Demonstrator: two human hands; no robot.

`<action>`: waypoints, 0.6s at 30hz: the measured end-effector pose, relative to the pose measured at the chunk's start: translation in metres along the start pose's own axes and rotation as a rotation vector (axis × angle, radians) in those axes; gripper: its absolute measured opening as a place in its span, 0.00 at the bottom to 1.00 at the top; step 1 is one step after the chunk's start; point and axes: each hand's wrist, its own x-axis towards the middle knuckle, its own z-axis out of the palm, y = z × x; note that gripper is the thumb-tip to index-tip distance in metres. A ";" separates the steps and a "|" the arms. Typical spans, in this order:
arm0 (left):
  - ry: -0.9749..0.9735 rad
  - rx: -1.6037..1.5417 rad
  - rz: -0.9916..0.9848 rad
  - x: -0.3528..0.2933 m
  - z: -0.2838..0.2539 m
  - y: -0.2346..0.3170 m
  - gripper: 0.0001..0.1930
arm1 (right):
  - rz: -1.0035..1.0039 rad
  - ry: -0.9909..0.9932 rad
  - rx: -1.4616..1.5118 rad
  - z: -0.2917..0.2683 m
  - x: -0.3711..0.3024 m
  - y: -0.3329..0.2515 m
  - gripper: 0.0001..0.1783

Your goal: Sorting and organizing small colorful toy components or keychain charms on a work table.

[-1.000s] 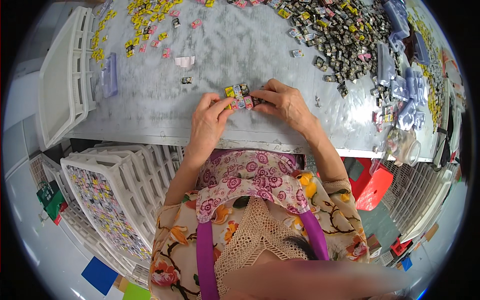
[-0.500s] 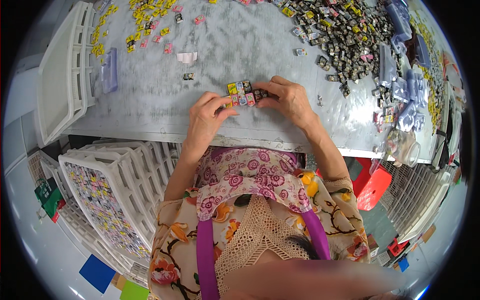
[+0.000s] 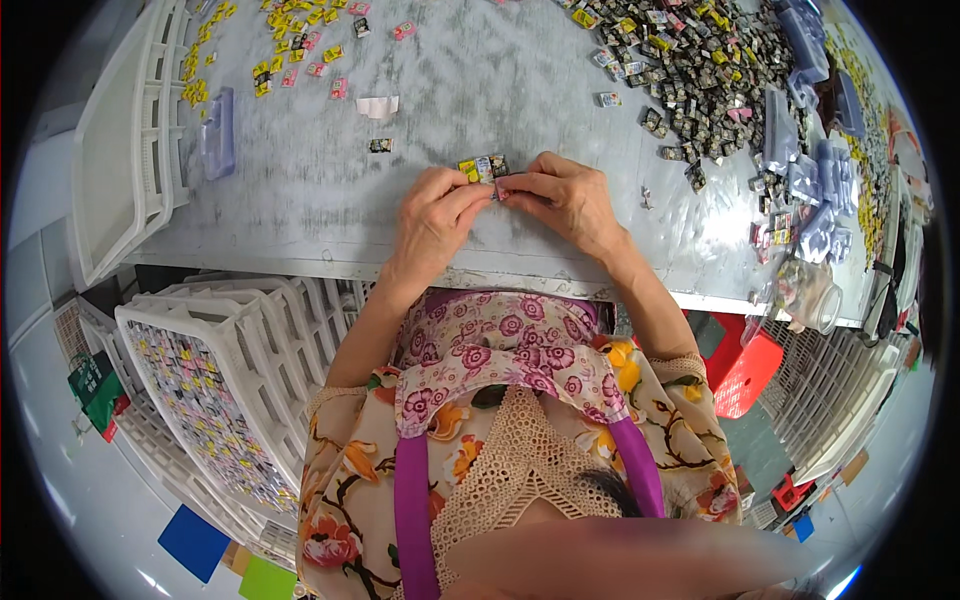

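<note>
A tight cluster of small printed packets (image 3: 482, 169), yellow, white and black, lies on the grey table in front of me. My left hand (image 3: 436, 218) is closed at its lower left edge, thumb and forefinger pinched together. From the other side my right hand (image 3: 566, 203) pinches at the cluster's lower right corner. A pink packet (image 3: 502, 188) shows between the two sets of fingertips. The fingers cover much of the lower row, so how many packets each hand grips is hidden. A lone black packet (image 3: 381, 146) lies to the left of the cluster.
A big heap of dark packets (image 3: 700, 90) spreads at the far right, beside clear bluish plastic cases (image 3: 803, 180). Yellow and pink packets (image 3: 290, 45) lie scattered far left, near a white paper scrap (image 3: 378, 107). White plastic crates (image 3: 220, 320) stand below left.
My hands have come closer together over the cluster, the left moving right and slightly up. The fingers now cover its lower row, which showed before.
</note>
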 end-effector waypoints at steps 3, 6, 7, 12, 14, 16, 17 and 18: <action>-0.010 0.004 0.026 0.001 -0.005 -0.001 0.09 | -0.040 0.044 -0.033 0.004 -0.004 -0.001 0.13; -0.047 -0.171 -0.143 0.002 -0.023 -0.005 0.10 | -0.135 0.120 -0.105 0.007 -0.008 -0.002 0.13; 0.054 -0.167 -0.201 0.004 -0.030 -0.010 0.10 | -0.145 0.117 -0.124 0.007 -0.008 -0.001 0.14; 0.103 -0.152 -0.289 -0.003 -0.036 -0.013 0.10 | -0.208 0.066 -0.245 0.002 -0.008 0.000 0.17; 0.069 -0.039 -0.122 -0.003 -0.028 -0.004 0.10 | -0.231 -0.044 -0.300 -0.003 -0.007 -0.003 0.17; 0.061 -0.028 -0.028 0.001 -0.019 0.002 0.10 | -0.215 0.003 -0.141 -0.004 -0.007 0.002 0.17; 0.046 -0.011 0.059 0.003 -0.014 0.004 0.10 | -0.195 0.048 0.028 -0.005 -0.007 0.005 0.16; 0.050 -0.011 0.057 0.006 -0.010 0.006 0.10 | -0.198 0.044 0.028 -0.010 -0.008 0.006 0.16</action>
